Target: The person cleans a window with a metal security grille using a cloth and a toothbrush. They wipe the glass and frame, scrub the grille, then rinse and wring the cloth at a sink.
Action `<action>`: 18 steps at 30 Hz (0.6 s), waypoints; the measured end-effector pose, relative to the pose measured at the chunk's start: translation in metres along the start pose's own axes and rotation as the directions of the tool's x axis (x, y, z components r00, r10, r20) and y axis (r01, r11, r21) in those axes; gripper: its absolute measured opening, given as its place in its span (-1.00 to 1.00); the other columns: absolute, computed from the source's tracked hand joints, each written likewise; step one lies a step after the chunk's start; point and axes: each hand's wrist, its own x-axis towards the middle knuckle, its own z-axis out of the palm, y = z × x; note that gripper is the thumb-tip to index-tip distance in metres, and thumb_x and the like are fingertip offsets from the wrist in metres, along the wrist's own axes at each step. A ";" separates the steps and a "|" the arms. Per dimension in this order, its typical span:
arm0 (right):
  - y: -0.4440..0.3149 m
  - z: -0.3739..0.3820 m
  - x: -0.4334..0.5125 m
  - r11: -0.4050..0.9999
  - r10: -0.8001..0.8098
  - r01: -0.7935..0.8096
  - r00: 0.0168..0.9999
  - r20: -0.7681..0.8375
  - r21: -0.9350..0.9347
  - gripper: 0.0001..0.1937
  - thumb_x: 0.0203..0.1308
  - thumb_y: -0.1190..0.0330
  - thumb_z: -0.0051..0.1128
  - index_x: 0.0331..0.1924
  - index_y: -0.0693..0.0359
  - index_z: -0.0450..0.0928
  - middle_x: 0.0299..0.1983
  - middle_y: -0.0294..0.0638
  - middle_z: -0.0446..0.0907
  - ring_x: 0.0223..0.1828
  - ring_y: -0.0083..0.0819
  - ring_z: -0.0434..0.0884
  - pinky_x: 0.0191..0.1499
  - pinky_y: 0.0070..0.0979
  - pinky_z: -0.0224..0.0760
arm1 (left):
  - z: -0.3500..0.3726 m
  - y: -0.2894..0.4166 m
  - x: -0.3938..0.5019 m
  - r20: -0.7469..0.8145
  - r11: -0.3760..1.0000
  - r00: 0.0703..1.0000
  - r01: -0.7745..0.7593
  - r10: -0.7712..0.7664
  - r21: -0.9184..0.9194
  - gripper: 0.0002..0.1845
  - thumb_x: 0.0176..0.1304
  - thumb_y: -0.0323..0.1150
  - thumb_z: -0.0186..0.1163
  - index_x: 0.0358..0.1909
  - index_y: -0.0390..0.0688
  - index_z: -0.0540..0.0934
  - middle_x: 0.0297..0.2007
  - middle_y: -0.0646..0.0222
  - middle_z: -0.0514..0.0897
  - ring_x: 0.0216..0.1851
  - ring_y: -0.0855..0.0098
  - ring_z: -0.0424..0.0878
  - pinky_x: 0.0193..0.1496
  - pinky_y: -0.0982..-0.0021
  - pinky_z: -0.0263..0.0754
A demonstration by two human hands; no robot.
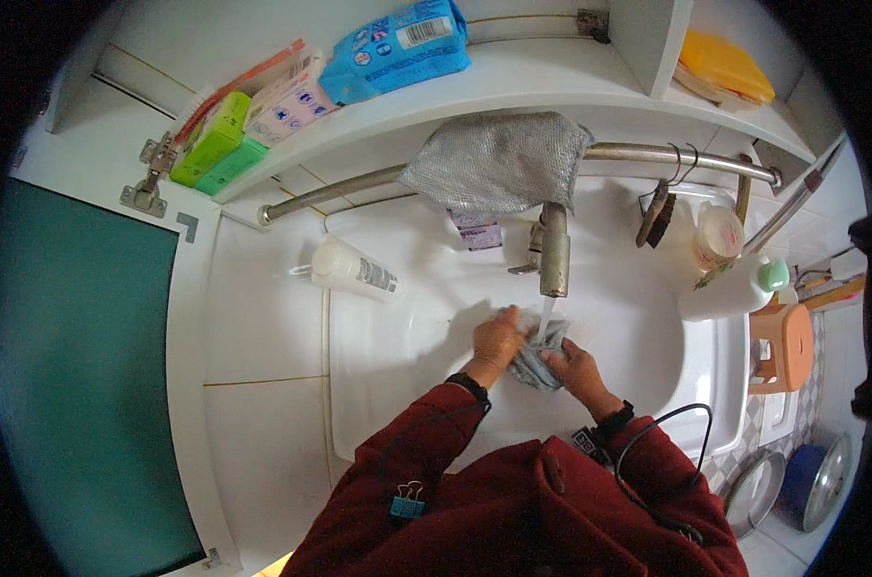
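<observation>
Water runs from the metal faucet point(555, 260) onto a wet grey cloth point(535, 364) low in the white washbasin point(623, 317). My left hand point(497, 337) grips the cloth's left side, its fingertips partly hidden in the folds. On the right side, my right hand point(576, 368) holds the same cloth between thumb and fingers. Over the metal rail point(652, 153) above the faucet hangs another grey, mesh-textured cloth point(504, 162).
A white bottle point(353, 268) lies at the basin's left edge. Along the right stand a white bottle with green cap point(728, 288), a plastic tub point(718, 234) and a hanging brush point(656, 216). Packets point(400, 54) fill the shelf above; an open mirrored cabinet door point(97, 375) is left.
</observation>
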 end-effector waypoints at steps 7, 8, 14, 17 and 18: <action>-0.036 0.011 -0.014 0.691 -0.170 0.404 0.897 0.409 -0.600 -0.34 0.05 0.25 0.31 0.32 -0.19 0.36 0.01 -0.04 0.50 0.00 -0.01 0.57 0.01 -0.18 0.53 | 0.018 -0.001 -0.001 0.170 0.961 0.979 -0.065 0.114 -0.267 -0.49 0.13 -0.05 0.32 0.10 -0.02 0.56 0.18 0.06 0.46 0.23 0.02 0.39 0.24 -0.12 0.31; -0.032 0.010 -0.018 0.736 -0.146 0.369 0.905 0.399 -0.567 -0.33 0.03 0.23 0.34 0.31 -0.12 0.37 0.02 -0.04 0.50 0.01 0.00 0.57 0.02 -0.18 0.53 | 0.021 0.000 -0.006 0.229 0.989 0.966 -0.099 0.122 -0.107 -0.51 0.12 -0.04 0.33 0.06 -0.02 0.58 0.20 0.08 0.44 0.24 0.04 0.38 0.22 -0.15 0.30; 0.016 -0.006 -0.017 0.858 0.215 -0.081 0.954 0.211 -0.508 -0.16 -0.18 0.10 0.48 0.27 0.21 0.36 -0.01 0.05 0.58 0.01 0.06 0.59 0.02 -0.16 0.52 | 0.026 -0.015 -0.040 0.107 0.990 0.988 -0.104 0.114 -0.094 -0.60 0.05 -0.08 0.38 -0.21 -0.15 0.59 -0.10 0.16 0.55 0.03 0.12 0.47 0.04 0.01 0.40; 0.044 0.002 -0.005 0.873 0.126 0.001 0.966 0.226 -0.488 -0.40 -0.03 0.17 0.35 0.12 0.26 0.46 -0.12 0.17 0.62 -0.03 0.07 0.60 -0.03 -0.13 0.53 | 0.032 0.002 -0.062 0.239 0.878 0.971 0.121 -0.008 -0.463 -0.71 0.07 -0.26 0.33 -0.42 -0.18 0.43 -0.31 0.21 0.49 -0.19 0.12 0.47 -0.14 0.04 0.34; 0.051 0.007 -0.002 0.901 0.136 -0.040 0.972 0.193 -0.432 -0.49 0.05 0.19 0.28 0.06 0.29 0.49 -0.12 0.18 0.60 -0.05 0.07 0.60 -0.03 -0.12 0.52 | 0.035 0.012 -0.069 0.123 0.877 0.984 -0.053 0.127 -0.478 -0.74 0.08 -0.29 0.30 -0.42 -0.18 0.41 -0.34 0.20 0.48 -0.23 0.10 0.47 -0.16 0.04 0.34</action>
